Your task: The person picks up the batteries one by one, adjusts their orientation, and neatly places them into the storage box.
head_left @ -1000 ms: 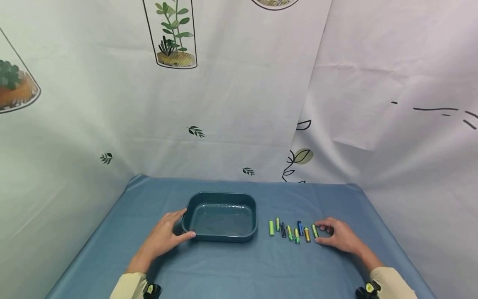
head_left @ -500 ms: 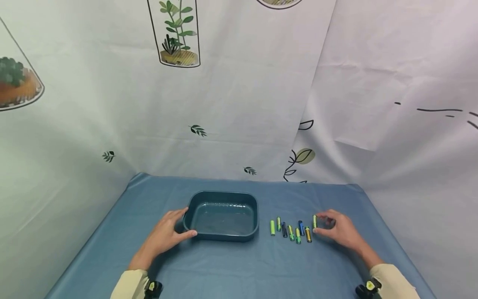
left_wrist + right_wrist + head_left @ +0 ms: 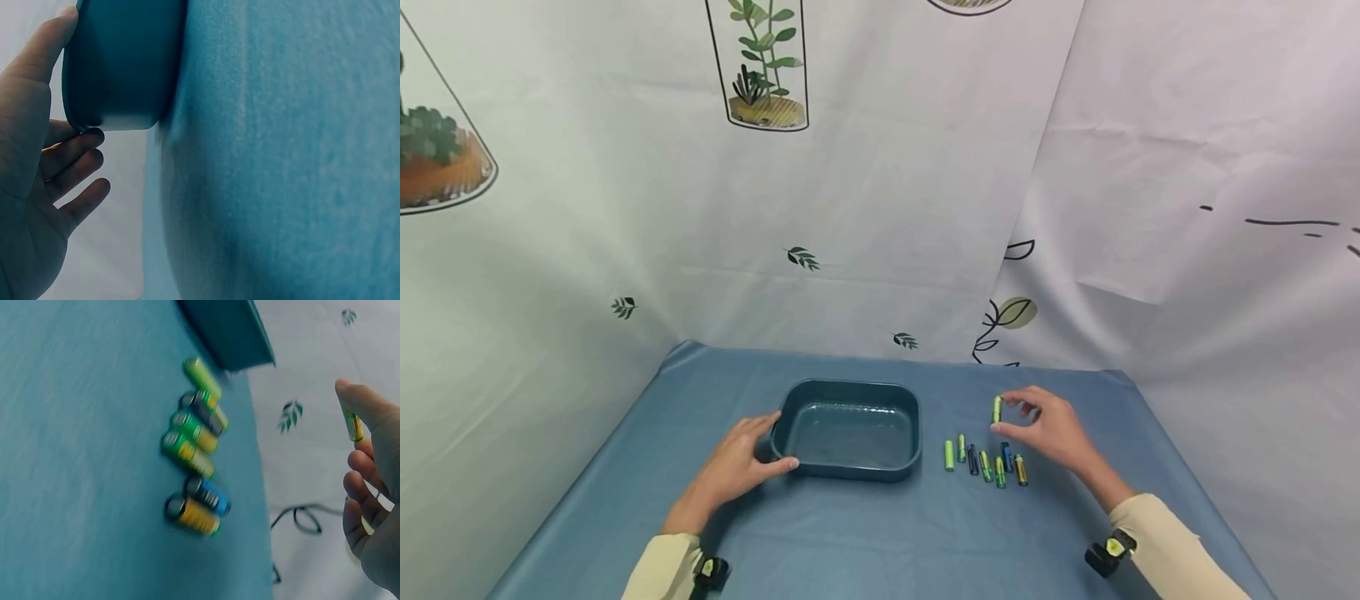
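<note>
A dark teal baking dish [image 3: 857,473] stands on the blue cloth, with nothing inside. My left hand [image 3: 733,462] rests against its left end, thumb and index finger touching the rim while the other fingers hang loose, as the left wrist view shows. Between thumb and fingertips my right hand [image 3: 1052,429] pinches a green-yellow battery [image 3: 997,409], held upright above the cloth behind the other batteries. Those lie in a loose row right of the dish: a lime battery [image 3: 949,456], a dark one, several green-yellow ones, a blue battery [image 3: 1007,457] and an orange-gold battery [image 3: 1021,470].
The blue cloth [image 3: 880,542] covers the table. White fabric [image 3: 880,200] printed with plants hangs behind it and at both sides. A black device [image 3: 1108,554] is strapped to my right wrist, another to my left.
My right hand has lifted the green-yellow battery from the right end of the row and carried it up and leftward. My left hand stays at the dish; the view has shifted slightly.
</note>
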The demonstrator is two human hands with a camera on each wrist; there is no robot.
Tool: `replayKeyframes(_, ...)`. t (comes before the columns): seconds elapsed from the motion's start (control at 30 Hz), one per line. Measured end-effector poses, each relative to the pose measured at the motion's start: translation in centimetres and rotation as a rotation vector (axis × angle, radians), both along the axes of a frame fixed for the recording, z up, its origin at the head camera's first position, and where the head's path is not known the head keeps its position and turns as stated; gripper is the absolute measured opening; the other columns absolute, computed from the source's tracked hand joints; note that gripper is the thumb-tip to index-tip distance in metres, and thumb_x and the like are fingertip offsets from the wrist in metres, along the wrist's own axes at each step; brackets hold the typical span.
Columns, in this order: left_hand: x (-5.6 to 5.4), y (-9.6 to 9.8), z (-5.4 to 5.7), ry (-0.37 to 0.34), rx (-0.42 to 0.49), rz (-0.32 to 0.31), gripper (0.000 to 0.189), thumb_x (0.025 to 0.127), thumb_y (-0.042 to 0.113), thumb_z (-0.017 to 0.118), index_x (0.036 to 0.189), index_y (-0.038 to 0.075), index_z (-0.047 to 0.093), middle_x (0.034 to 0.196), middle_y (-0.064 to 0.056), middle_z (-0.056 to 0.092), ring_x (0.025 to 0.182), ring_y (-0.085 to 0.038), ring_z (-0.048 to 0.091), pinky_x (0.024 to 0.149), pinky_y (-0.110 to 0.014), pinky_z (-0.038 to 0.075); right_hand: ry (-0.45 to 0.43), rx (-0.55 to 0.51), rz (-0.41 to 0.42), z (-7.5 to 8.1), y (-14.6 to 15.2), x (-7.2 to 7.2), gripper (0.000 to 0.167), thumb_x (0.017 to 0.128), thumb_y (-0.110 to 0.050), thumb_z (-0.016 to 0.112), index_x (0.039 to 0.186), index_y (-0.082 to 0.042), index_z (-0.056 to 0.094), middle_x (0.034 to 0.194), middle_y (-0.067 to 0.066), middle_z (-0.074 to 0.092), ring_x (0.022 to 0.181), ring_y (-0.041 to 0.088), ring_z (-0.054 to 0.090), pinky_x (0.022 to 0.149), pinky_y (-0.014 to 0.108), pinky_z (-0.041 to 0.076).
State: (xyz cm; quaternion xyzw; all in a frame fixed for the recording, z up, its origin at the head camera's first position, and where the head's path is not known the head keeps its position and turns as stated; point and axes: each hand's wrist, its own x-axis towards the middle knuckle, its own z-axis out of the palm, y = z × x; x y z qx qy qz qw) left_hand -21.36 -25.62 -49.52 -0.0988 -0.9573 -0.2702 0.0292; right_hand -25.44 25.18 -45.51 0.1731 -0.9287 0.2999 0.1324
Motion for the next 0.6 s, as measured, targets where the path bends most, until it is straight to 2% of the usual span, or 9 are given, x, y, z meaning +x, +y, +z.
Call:
replayKeyframes(0.23,-0.1,-0.1,0.1,-0.006,-0.011,0.005,0.106,0.079,0.072,0.074,0.154,0.004,0.044,0.149,-0.025,0.049,0.135,-0.045,0.047,0.1,-0.066,0.044,-0.021,-0.062,0.025,1.3,-3.6,-1.2,0.049,0.08,-0.047,0.087,0.119,-0.02,0.074,0.108,0.001,0.069,0.091,0.017,0.063,0.073,0.038,0.053)
replayKeyframes(0.6,0.1,0.1,0.2,-0.01,-0.005,0.015,0.102,0.08,0.065,0.078,0.155,0.004,0.044,0.149,-0.026,0.049,0.135,-0.046,0.046,0.1,-0.066,0.044,-0.106,-0.159,0.107,2.0,-9.8,-3.0,0.048,0.08,-0.044,0.088,0.121,-0.022,0.074,0.115,0.006,0.071,0.092,0.017,0.063,0.071,0.035,0.052)
